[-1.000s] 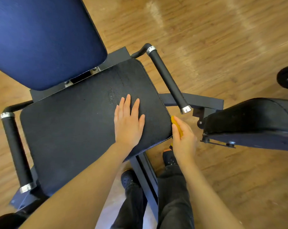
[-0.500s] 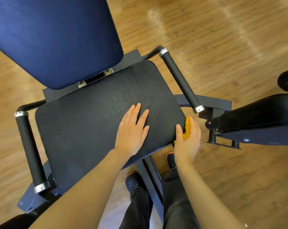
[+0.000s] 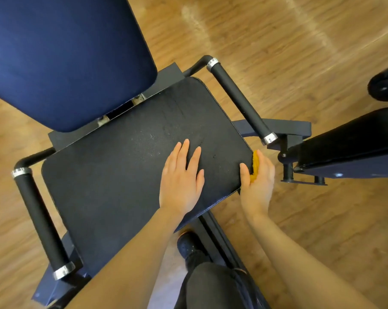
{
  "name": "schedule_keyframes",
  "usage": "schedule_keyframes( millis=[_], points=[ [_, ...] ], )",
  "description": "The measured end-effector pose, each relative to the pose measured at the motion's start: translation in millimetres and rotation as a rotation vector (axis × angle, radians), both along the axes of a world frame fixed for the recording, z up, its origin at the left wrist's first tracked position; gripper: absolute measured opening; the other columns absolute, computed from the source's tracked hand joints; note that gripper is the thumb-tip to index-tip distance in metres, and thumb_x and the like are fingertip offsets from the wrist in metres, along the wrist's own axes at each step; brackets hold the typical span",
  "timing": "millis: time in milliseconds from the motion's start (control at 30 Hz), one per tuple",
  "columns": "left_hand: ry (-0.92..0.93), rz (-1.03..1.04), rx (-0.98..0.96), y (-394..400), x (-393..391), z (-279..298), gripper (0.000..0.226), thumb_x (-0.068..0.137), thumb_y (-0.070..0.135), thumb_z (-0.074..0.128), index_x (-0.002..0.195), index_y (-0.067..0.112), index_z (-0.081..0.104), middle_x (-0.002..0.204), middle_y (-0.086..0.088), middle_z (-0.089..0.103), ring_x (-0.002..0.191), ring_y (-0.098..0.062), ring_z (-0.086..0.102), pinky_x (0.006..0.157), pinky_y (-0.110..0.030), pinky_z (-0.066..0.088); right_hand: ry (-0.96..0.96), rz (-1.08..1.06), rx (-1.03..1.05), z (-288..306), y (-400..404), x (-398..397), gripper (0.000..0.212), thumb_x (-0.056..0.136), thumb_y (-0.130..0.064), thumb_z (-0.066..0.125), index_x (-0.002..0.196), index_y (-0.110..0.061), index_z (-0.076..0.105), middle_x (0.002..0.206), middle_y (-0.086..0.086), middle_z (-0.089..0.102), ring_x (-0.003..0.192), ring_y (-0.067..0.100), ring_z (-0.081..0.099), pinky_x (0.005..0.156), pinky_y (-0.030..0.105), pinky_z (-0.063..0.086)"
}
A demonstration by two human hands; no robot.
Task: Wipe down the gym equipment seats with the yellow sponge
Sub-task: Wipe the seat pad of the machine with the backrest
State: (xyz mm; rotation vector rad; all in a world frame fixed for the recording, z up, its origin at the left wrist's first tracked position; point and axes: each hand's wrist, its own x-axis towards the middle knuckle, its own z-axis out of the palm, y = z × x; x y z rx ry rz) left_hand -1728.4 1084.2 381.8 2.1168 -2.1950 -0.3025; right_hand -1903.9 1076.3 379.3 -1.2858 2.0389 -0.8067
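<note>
Head camera view, looking down. A flat black padded seat [image 3: 130, 186] of a gym machine filled the centre, with a dark blue padded backrest [image 3: 61, 54] at its 11 o'clock. The left hand [image 3: 180, 177] lay flat on the seat, fingers straight, bracing it. At the seat's 3 o'clock edge the right hand [image 3: 257, 181] pinched a yellow sponge [image 3: 255, 163] against the rim, thumb on top of the pad.

To wipe this edge well, the sponge probably needed firm, even pressure along the whole rim, then overlapping strokes inward across the speckled patch near the seat's centre.

Most of the sponge was hidden behind the right palm. The seat's underside, and a second black pad [image 3: 353, 139] at 3 o'clock, cut off by the frame, could not be judged.
</note>
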Motion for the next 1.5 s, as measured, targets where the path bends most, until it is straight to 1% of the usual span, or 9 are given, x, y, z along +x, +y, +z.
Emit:
schedule_keyframes(
  millis=[167,300,533,667,833,967,1067,1200,1500],
  points=[
    [-0.018,-0.007,-0.001,-1,1,0,0.053,0.098,0.037,0.037,0.146,0.015,0.039,0.154,-0.013,0.031,0.144,-0.03,0.025,0.113,-0.045,0.032,0.04,0.003,0.02,2,-2,2,0.051,0.096,-0.029,0.055,0.144,-0.02,0.039,0.141,0.0,0.041,0.131,0.014,0.037,0.108,0.03,0.034],
    [-0.036,-0.004,0.001,-2,0,0,0.053,0.097,0.036,0.041,0.146,0.015,0.039,0.154,-0.014,0.031,0.143,-0.03,0.026,0.112,-0.045,0.032,0.026,0.002,0.039,3,-2,2,0.051,0.096,-0.027,0.055,0.144,-0.02,0.038,0.142,0.0,0.04,0.131,0.014,0.035,0.104,0.022,0.028],
    [-0.034,-0.003,-0.022,-2,-2,2,0.053,0.096,0.035,0.038,0.145,0.014,0.04,0.154,-0.014,0.032,0.143,-0.031,0.026,0.112,-0.044,0.028,0.007,-0.02,0.033,1,-1,4,0.051,0.097,-0.028,0.053,0.145,-0.02,0.037,0.145,-0.001,0.038,0.132,0.014,0.034,0.103,0.02,0.027],
    [-0.019,-0.004,-0.062,-2,-3,2,0.052,0.097,0.035,0.037,0.144,0.014,0.041,0.154,-0.014,0.032,0.143,-0.03,0.026,0.113,-0.043,0.027,0.008,-0.029,0.006,-1,-1,3,0.05,0.098,-0.03,0.053,0.145,-0.021,0.038,0.143,0.0,0.04,0.13,0.015,0.036,0.108,0.028,0.033],
    [-0.007,-0.004,-0.113,0,-2,-3,0.051,0.099,0.036,0.032,0.145,0.017,0.04,0.155,-0.011,0.03,0.145,-0.028,0.023,0.115,-0.039,0.02,-0.004,-0.059,-0.053,-5,0,6,0.048,0.098,-0.028,0.052,0.144,-0.02,0.04,0.141,0.001,0.043,0.129,0.016,0.038,0.107,0.026,0.031],
    [0.004,-0.012,-0.158,0,-2,-9,0.049,0.099,0.033,0.035,0.144,0.016,0.041,0.154,-0.012,0.031,0.144,-0.029,0.024,0.115,-0.041,0.022,-0.044,-0.101,-0.111,-12,2,10,0.047,0.098,-0.028,0.052,0.143,-0.017,0.042,0.141,0.002,0.043,0.128,0.019,0.04,0.111,0.035,0.035],
    [0.013,-0.011,-0.19,1,-1,-12,0.048,0.099,0.032,0.036,0.144,0.017,0.042,0.154,-0.011,0.032,0.144,-0.029,0.024,0.115,-0.041,0.022,-0.069,-0.119,-0.114,-12,5,12,0.047,0.101,-0.028,0.047,0.146,-0.018,0.038,0.145,0.002,0.039,0.131,0.02,0.036,0.111,0.03,0.03],
    [0.003,-0.008,-0.202,1,-1,-14,0.048,0.1,0.032,0.036,0.146,0.019,0.039,0.155,-0.009,0.03,0.145,-0.028,0.022,0.116,-0.041,0.019,-0.116,-0.184,-0.141,-15,9,17,0.045,0.103,-0.024,0.041,0.147,-0.019,0.035,0.149,0.002,0.035,0.131,0.021,0.035,0.101,0.019,0.022],
    [-0.009,-0.031,-0.224,2,-2,-11,0.058,0.094,0.04,0.022,0.145,0.019,0.039,0.154,-0.011,0.032,0.143,-0.031,0.026,0.114,-0.044,0.024,-0.346,-0.456,-0.2,-18,42,67,0.057,0.102,-0.015,0.041,0.153,-0.024,0.017,0.156,-0.003,0.023,0.141,0.012,0.023,0.108,0.016,0.017]
  ],
)
